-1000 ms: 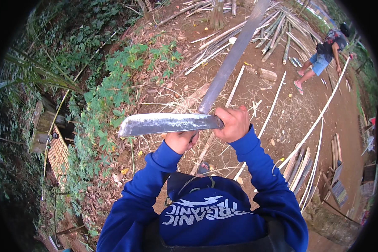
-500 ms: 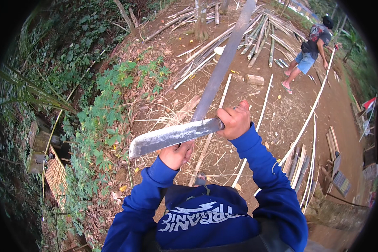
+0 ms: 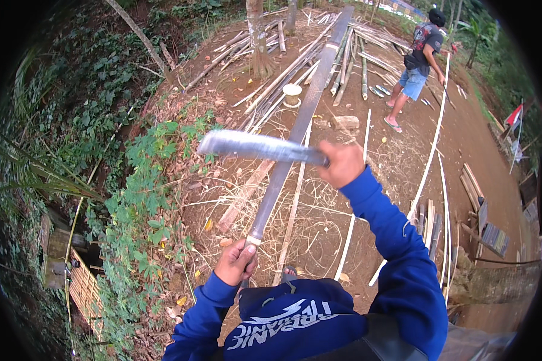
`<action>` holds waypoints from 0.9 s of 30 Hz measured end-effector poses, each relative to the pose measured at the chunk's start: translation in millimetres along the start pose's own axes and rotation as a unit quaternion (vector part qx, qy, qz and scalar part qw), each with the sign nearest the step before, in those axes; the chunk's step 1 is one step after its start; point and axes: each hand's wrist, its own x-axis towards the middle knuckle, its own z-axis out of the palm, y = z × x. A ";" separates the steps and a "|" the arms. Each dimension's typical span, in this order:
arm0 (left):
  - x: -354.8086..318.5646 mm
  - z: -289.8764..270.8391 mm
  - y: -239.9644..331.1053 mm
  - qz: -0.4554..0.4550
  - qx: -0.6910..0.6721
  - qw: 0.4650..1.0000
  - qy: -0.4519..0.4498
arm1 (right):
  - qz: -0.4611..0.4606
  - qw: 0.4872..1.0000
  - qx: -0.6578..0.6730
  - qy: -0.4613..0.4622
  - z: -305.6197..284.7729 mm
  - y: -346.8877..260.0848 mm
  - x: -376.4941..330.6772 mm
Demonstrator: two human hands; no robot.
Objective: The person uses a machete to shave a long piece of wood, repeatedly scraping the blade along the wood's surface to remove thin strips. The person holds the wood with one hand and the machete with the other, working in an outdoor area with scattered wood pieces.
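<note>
My left hand point(image 3: 237, 263) is closed around the near end of a long, dark bamboo strip point(image 3: 308, 108), thumb on top by a pale cut end. The strip slants up and away to the far edge of the view. In my right hand point(image 3: 343, 163) is the handle of a machete point(image 3: 253, 145), its broad grey blade blurred by motion. The blade points left and crosses in front of the strip around its middle; whether they touch I cannot tell.
Pale shavings point(image 3: 319, 240) litter the dirt around a wooden plank point(image 3: 244, 198). Thin pale strips lie lengthwise. Farther off are a bamboo pile point(image 3: 343, 60), a tree trunk point(image 3: 257, 42) and a short log point(image 3: 345, 123). Another person point(image 3: 417, 66) stands far right, holding a long pole point(image 3: 436, 129). Plants border the left.
My left hand has moved down and left, gripping the strip's near end, now seen past the blade. My right hand has raised the machete slightly. The view has shifted.
</note>
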 end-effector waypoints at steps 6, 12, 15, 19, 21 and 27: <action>-12.4 -7.1 -6.3 0.019 0.065 0.997 0.026 | -0.097 0.994 -0.036 0.016 7.4 -24.4 -18.2; -12.1 -5.6 -0.7 0.015 0.042 0.999 0.019 | -0.065 0.992 -0.074 0.074 3.2 -6.7 -0.5; -26.3 -8.7 -12.9 -0.022 -0.034 0.999 0.005 | 0.137 0.980 -0.047 0.137 -10.0 57.8 18.3; -42.4 -17.6 -29.1 -0.022 -0.044 0.999 0.004 | 0.072 0.991 -0.029 0.110 -26.3 65.9 22.5; -45.8 -19.2 -27.0 -0.038 -0.035 0.999 0.012 | 0.002 0.999 -0.035 0.038 -23.9 30.7 11.7; -68.5 -28.5 -46.1 -0.055 -0.028 0.998 -0.010 | 0.137 0.984 -0.005 0.110 -42.3 72.6 36.7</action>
